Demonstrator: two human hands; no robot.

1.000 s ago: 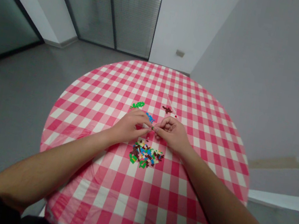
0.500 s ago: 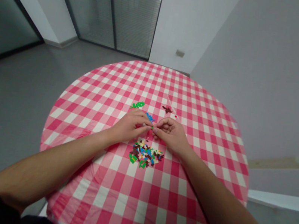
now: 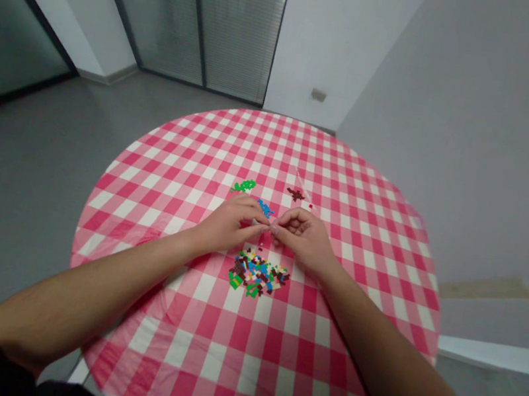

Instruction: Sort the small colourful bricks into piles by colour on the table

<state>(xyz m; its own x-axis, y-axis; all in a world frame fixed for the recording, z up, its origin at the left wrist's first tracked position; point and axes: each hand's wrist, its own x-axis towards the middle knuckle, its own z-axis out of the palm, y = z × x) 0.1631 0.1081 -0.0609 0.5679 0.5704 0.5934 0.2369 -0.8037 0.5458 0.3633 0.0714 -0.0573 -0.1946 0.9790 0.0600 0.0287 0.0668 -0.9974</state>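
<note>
A heap of mixed small plastic bricks (image 3: 258,275) on a red-and-white gingham tablecloth (image 3: 201,342); just beyond, the left hand (image 3: 227,224) and right hand (image 3: 301,236) meet above the cloth, fingertips (image 3: 263,222) pinched together on something too small to tell; farther, blue bricks (image 3: 265,208), green bricks (image 3: 243,186) and dark brown bricks (image 3: 296,194) lie in separate clusters; beyond the table, a glass partition with blinds (image 3: 237,20)
</note>
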